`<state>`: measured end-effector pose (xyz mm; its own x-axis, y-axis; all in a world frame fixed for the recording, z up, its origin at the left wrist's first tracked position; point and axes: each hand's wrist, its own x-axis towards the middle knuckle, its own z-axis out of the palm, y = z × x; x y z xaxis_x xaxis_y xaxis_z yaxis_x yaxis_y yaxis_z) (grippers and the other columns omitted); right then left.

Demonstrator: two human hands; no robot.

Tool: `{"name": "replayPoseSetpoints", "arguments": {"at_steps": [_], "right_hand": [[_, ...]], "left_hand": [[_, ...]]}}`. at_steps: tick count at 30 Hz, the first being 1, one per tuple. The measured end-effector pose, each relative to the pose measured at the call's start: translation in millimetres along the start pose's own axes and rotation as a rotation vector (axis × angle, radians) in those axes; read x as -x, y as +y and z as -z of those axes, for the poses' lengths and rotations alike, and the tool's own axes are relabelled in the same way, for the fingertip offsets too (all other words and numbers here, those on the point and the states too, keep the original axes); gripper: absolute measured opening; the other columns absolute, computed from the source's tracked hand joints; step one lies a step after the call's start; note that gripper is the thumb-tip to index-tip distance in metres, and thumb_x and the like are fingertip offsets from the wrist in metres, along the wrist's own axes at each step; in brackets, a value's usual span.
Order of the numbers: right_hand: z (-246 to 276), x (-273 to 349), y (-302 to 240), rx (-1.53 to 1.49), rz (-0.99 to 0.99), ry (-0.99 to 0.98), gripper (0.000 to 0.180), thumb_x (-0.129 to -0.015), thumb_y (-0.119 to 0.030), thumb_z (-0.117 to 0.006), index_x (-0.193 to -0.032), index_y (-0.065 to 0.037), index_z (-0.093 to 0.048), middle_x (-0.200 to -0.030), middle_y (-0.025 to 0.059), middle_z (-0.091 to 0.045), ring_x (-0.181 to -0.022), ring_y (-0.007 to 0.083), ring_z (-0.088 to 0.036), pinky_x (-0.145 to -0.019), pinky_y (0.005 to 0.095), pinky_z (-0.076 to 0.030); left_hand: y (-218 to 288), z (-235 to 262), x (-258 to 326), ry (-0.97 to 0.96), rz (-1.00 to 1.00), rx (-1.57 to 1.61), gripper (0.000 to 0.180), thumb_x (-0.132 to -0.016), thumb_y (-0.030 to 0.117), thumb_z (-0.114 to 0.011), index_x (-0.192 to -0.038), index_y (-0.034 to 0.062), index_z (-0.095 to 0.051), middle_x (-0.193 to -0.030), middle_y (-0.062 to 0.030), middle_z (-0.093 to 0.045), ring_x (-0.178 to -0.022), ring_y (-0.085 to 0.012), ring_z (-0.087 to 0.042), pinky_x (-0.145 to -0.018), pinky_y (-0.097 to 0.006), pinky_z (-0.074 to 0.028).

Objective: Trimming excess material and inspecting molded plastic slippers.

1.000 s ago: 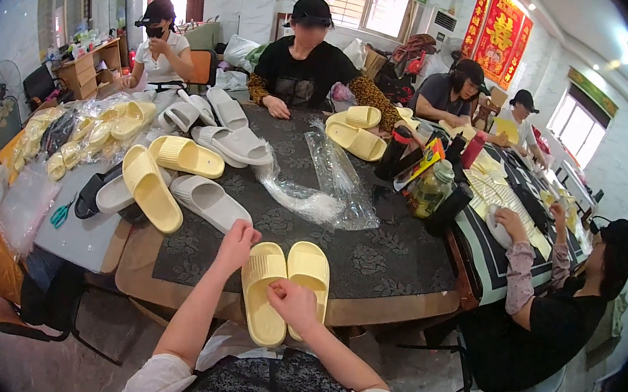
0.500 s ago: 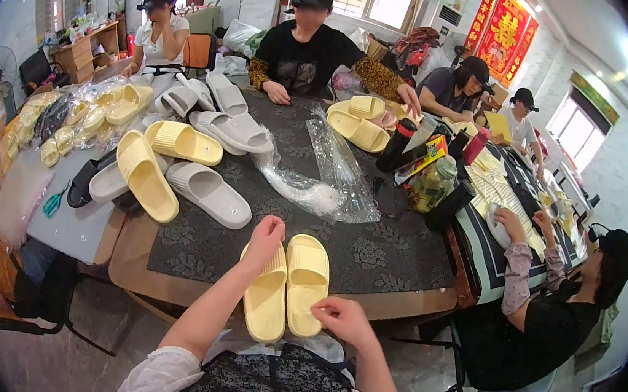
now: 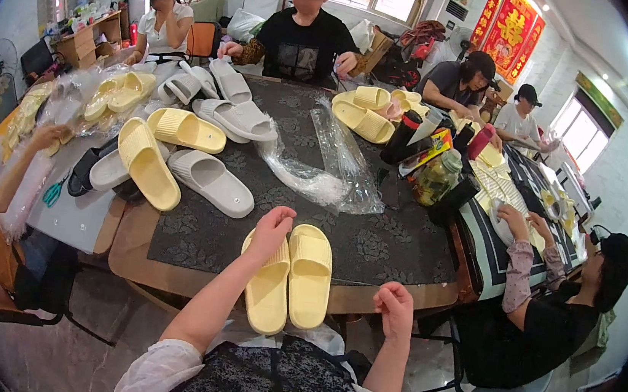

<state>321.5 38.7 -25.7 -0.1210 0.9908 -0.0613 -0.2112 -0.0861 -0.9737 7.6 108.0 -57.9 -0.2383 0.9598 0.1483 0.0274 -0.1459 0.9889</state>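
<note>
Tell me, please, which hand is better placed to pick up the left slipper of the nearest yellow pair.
Probably the left hand: it overlaps the left slipper in this view, while the right hand is apart, beyond the right slipper.

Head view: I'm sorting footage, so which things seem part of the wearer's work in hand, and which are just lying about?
In hand, it seems:
- two near yellow slippers
- left hand, over the left one
- right hand, apart from both

Apparently lying about:
- glass jar
- pink bottle
- red-topped black bottle
</note>
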Motion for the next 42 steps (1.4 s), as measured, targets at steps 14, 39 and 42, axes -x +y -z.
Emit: {"name": "replayPoseSetpoints", "arguments": {"at_steps": [14, 39, 42], "right_hand": [[-42.4, -4.6, 11.7, -0.327, 0.008, -0.161, 0.019, -0.094, -0.013, -0.056, -0.108, -0.001, -0.064, -0.087, 0.0034, -0.061, -0.066, 0.0086, -0.054, -0.053, 0.0206, -0.043], [-132.1, -44.5, 80.7, -0.269, -0.422, -0.175, 0.007, -0.093, -0.007, -0.053, -0.093, -0.002, -0.058, -0.075, -0.0006, -0.054, -0.059, 0.0068, -0.048, -0.05, 0.0206, -0.04], [-128.0, -34.3, 81.4, -0.301, -0.441, -0.129, 0.007, -0.093, -0.007, -0.054, -0.094, -0.002, -0.058, -0.075, -0.0006, -0.055, -0.059, 0.0069, -0.048, -0.05, 0.0212, -0.041]], "left_hand": [[-6.7, 4.4, -4.9, -0.063, -0.009, 0.164, 0.022, -0.094, 0.008, -0.047, -0.107, 0.0014, -0.064, -0.088, -0.0004, -0.065, -0.086, -0.0112, -0.057, -0.082, -0.027, -0.045], [-19.9, -5.3, -3.7, -0.424, -0.067, -0.283, 0.02, -0.093, 0.021, -0.052, -0.094, 0.0027, -0.062, -0.088, -0.0067, -0.065, -0.083, -0.0201, -0.058, -0.077, -0.034, -0.045], [-4.6, -6.1, -0.7, -0.534, 0.036, -0.141, 0.018, -0.096, 0.017, -0.052, -0.093, 0.0014, -0.061, -0.091, 0.0012, -0.061, -0.088, -0.0086, -0.052, -0.08, -0.027, -0.043]]}}
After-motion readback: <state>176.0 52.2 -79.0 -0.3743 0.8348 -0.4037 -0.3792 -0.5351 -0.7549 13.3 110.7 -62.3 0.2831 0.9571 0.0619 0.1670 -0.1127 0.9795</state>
